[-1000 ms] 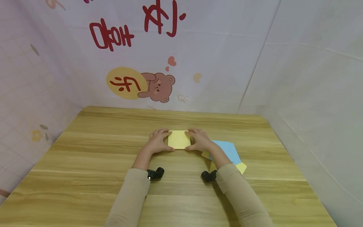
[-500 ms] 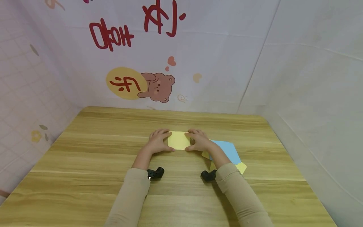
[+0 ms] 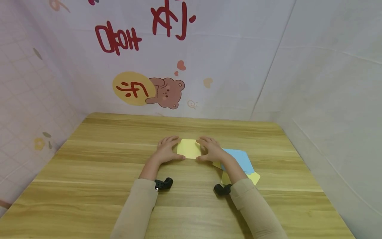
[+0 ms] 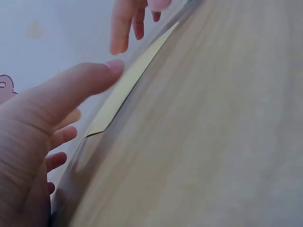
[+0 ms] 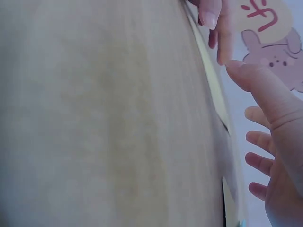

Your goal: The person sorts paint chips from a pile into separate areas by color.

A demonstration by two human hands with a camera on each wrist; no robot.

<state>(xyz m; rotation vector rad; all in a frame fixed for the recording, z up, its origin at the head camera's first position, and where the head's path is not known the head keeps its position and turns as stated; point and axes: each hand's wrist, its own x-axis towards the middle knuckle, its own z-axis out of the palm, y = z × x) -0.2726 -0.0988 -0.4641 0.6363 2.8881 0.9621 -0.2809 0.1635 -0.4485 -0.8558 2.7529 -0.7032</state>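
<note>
A yellow rectangular card lies flat on the wooden table, between my two hands. My left hand is at its left side with thumb and fingers spread apart. In the left wrist view the thumb passes in front of the yellow card without gripping it. At the card's right side my right hand is spread in the same way, with a small gap to the edge. The right wrist view shows relaxed, parted fingers beside the yellow card. Neither hand holds anything.
Right of the card, partly beneath my right forearm, a blue card overlaps several yellow cards. A printed cloth hangs behind the table, with more cloth on both sides.
My right hand has shifted slightly right, away from the yellow card's edge. The left hand stays nearly in place. The card lies almost where it was.
</note>
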